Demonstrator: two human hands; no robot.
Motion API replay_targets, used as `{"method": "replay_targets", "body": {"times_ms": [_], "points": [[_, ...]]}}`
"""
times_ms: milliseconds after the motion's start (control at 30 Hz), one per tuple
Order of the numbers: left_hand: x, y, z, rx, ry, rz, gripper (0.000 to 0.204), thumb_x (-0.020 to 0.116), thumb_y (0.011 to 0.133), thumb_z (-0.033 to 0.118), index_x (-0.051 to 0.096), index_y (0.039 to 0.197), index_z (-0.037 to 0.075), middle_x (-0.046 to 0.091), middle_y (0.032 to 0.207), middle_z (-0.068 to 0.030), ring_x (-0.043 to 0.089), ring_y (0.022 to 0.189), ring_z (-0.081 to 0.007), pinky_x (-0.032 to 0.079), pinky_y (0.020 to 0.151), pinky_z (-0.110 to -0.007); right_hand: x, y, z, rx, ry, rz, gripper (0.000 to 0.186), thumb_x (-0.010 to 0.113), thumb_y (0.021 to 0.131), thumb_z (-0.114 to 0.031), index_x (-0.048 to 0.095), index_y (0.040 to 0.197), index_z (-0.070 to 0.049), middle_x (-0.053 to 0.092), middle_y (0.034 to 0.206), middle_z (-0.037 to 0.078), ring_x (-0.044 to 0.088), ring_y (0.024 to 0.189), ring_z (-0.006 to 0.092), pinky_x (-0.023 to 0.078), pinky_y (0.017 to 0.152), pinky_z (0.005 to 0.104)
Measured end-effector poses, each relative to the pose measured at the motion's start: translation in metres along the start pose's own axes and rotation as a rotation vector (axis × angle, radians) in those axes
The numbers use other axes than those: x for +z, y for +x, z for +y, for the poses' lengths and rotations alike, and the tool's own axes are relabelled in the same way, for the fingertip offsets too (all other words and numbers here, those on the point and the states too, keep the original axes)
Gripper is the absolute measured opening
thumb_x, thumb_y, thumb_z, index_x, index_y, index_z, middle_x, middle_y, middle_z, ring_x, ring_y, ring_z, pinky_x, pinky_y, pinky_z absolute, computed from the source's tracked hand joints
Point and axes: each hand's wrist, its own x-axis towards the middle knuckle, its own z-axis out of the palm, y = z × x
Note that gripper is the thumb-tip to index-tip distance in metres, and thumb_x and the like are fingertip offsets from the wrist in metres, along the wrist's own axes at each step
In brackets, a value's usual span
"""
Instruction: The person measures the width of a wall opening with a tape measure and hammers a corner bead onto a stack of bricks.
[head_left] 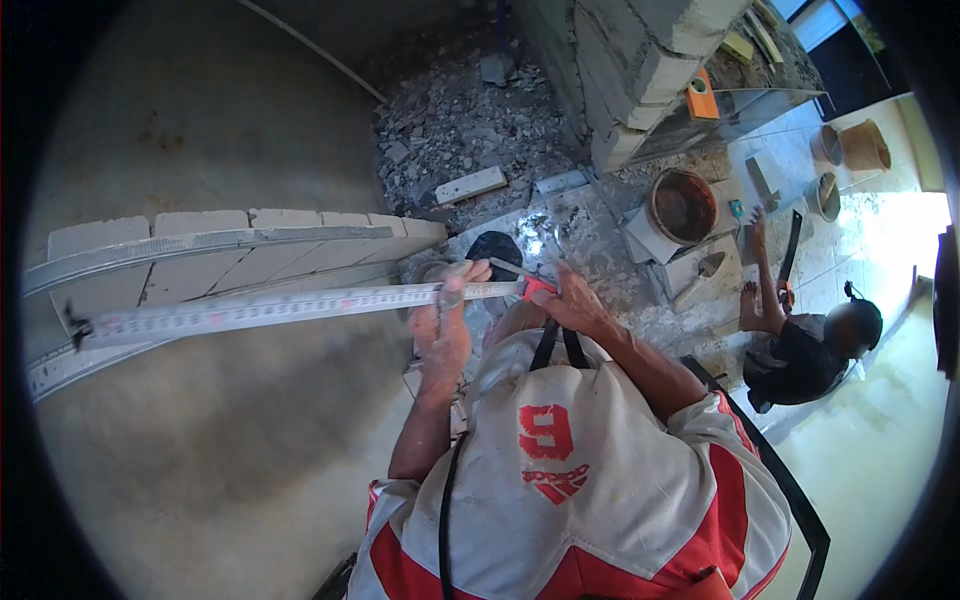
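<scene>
My right hand point(585, 305) grips a red tape measure case point(536, 290), its white blade point(220, 315) pulled far out to the left. My left hand point(448, 325) is closed at the blade, a short way left of the case, with its fingertips over it. The blade's hooked end hangs over the lower part of a curved row of pale blocks point(200, 260), which has a metal strip point(300, 236) along it. Whether the blade touches the blocks I cannot tell.
Rubble point(440, 120) lies beyond the blocks. A block pillar point(625, 70) rises at the back. A bucket point(683, 205) and trowel point(711, 265) lie to the right, where a co-worker point(805, 360) crouches with a long dark tool point(792, 245). A thin pipe point(320, 55) runs along the wall.
</scene>
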Motion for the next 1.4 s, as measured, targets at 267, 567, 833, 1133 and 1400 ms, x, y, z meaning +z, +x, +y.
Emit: {"method": "replay_targets", "body": {"times_ms": [267,567,833,1133,1400], "points": [[0.0,0.0,-0.068,-0.006,0.441,-0.161,0.039,0.046,0.097,0.028,0.057,0.119,-0.002,0.059,0.117,-0.0131,0.053,0.107,-0.0197,0.04,0.093,-0.031,-0.038,-0.019,-0.1,0.044,0.074,-0.042,0.053,0.065,0.077,-0.03,0.047,0.112,0.005,0.059,0.1,0.029,0.059,0.096,0.042,0.047,0.081,0.0431],[-0.003,-0.005,-0.044,0.115,0.385,-0.055,0.041,0.054,0.093,0.025,0.052,0.122,-0.005,0.057,0.12,-0.017,0.054,0.111,-0.0231,0.041,0.096,-0.034,-0.026,0.001,-0.063,-0.066,0.191,0.052,0.057,0.066,0.075,-0.029,0.044,0.109,0.01,0.057,0.099,0.033,0.056,0.097,0.0458,0.046,0.082,0.046],[0.023,0.002,-0.032,0.026,0.301,-0.071,0.036,0.048,0.095,0.02,0.056,0.116,-0.007,0.057,0.119,-0.0171,0.053,0.111,-0.025,0.04,0.097,-0.036,-0.028,-0.003,-0.034,-0.1,0.083,0.115,0.057,0.067,0.072,-0.028,0.04,0.104,0.011,0.056,0.092,0.033,0.057,0.089,0.0476,0.046,0.077,0.049],[0.031,-0.006,-0.076,-0.113,0.421,-0.183,0.042,0.053,0.093,0.027,0.052,0.125,-0.002,0.054,0.125,-0.0126,0.05,0.11,-0.0193,0.039,0.094,-0.032,-0.037,-0.006,-0.024,-0.125,0.091,0.143,0.054,0.068,0.071,-0.026,0.042,0.103,0.009,0.056,0.092,0.031,0.056,0.091,0.046,0.045,0.078,0.0479],[0.043,-0.001,-0.057,-0.048,0.43,-0.215,0.036,0.047,0.095,0.018,0.053,0.119,-0.009,0.056,0.12,-0.0197,0.053,0.112,-0.0251,0.042,0.095,-0.034,-0.038,-0.009,-0.012,-0.074,0.076,0.147,0.055,0.07,0.071,-0.028,0.042,0.102,0.008,0.056,0.092,0.03,0.056,0.091,0.0448,0.045,0.077,0.048]]}}
